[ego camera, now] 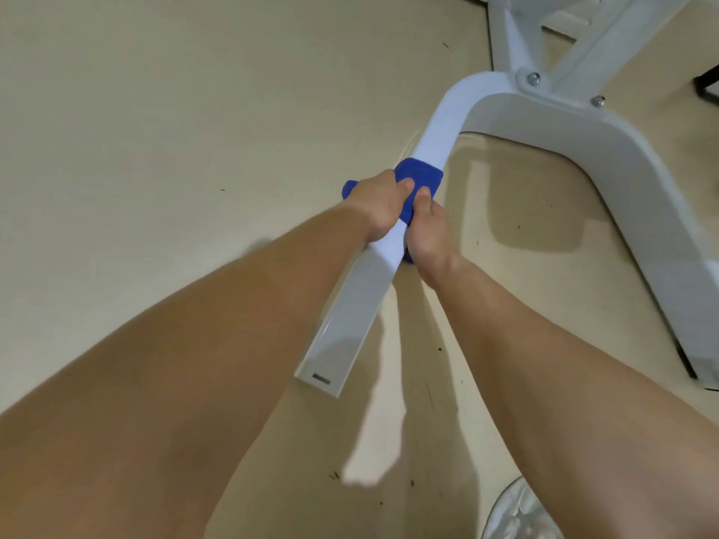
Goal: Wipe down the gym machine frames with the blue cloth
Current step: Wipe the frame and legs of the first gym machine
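Observation:
A white gym machine frame point(439, 122) curves down from a bolted joint at the upper right into a flat leg that ends near the middle of the view. The blue cloth point(422, 177) is wrapped over this leg about halfway along. My left hand point(383, 206) grips the cloth and leg from the left side, thumb on top. From the right side my right hand point(426, 231) grips the same spot, its thumb pressed on the cloth. Both forearms reach forward from the bottom of the view.
The beige floor point(155, 110) lies all around, with small specks of dirt. A second white leg point(630, 212) of the frame sweeps down the right side. A grey shoe point(521, 511) shows at the bottom right. A dark foot of another object point(706, 81) sits at the right edge.

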The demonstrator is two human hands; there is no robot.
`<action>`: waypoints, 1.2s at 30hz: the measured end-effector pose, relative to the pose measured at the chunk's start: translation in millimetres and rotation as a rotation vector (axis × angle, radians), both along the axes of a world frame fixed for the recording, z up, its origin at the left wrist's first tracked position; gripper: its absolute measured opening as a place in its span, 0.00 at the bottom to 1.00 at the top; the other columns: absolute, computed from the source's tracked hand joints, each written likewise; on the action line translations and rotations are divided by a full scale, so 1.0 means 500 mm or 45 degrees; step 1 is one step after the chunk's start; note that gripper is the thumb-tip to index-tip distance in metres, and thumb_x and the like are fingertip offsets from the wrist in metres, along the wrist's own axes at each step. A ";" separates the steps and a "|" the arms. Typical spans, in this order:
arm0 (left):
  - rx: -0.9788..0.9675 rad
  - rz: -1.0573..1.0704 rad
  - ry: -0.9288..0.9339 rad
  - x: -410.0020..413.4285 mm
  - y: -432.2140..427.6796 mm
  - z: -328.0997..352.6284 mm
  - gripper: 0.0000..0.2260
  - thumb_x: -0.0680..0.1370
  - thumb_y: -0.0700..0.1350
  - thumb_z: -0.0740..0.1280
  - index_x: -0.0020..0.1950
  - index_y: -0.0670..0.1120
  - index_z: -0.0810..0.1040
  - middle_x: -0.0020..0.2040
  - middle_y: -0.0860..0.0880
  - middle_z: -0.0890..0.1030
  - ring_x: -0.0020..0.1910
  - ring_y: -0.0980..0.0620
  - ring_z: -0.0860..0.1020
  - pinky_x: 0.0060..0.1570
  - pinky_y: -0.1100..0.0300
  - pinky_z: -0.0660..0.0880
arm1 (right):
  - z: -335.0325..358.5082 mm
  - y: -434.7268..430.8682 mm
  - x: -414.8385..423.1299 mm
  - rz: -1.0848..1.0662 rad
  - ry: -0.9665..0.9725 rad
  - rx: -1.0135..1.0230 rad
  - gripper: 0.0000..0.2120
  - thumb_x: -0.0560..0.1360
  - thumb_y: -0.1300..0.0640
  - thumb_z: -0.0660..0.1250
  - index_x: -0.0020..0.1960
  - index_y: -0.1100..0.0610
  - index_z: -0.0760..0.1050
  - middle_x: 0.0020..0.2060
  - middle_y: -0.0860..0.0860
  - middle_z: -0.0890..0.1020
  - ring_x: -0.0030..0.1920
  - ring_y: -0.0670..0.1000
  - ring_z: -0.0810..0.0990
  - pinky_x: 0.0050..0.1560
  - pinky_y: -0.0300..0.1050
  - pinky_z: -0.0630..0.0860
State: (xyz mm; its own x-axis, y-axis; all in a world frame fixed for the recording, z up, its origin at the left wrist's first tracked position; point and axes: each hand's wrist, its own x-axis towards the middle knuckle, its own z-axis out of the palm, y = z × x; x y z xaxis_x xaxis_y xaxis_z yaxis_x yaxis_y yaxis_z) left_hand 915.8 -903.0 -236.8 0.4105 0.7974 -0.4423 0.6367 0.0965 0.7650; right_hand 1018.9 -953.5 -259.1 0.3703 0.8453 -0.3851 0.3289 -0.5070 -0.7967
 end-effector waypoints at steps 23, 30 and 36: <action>-0.109 0.185 -0.289 0.106 0.181 -0.059 0.16 0.83 0.54 0.56 0.42 0.45 0.71 0.38 0.48 0.74 0.35 0.49 0.71 0.39 0.56 0.67 | 0.000 0.166 0.098 -0.036 -0.024 -0.181 0.34 0.72 0.35 0.47 0.54 0.60 0.78 0.46 0.61 0.84 0.46 0.62 0.83 0.51 0.57 0.78; -0.084 0.197 -0.356 0.183 0.298 -0.074 0.15 0.83 0.55 0.57 0.47 0.44 0.73 0.39 0.49 0.75 0.38 0.50 0.73 0.42 0.57 0.68 | 0.005 0.265 0.163 -0.105 0.024 -0.105 0.26 0.83 0.43 0.47 0.54 0.57 0.78 0.53 0.62 0.84 0.54 0.63 0.83 0.58 0.61 0.77; 0.058 0.166 -0.280 0.251 0.392 -0.064 0.13 0.83 0.51 0.59 0.46 0.43 0.73 0.37 0.49 0.73 0.41 0.47 0.71 0.40 0.58 0.66 | 0.000 0.356 0.213 -0.239 0.164 -0.171 0.23 0.84 0.42 0.48 0.51 0.55 0.76 0.54 0.57 0.84 0.54 0.58 0.84 0.61 0.57 0.77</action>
State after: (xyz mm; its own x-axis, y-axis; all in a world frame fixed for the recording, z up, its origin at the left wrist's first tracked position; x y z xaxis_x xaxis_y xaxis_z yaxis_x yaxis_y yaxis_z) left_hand 1041.4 -706.8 -268.7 0.3851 0.8671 -0.3160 0.4389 0.1292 0.8892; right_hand 1125.5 -775.7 -259.3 0.4564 0.7048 -0.5431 0.1196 -0.6534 -0.7475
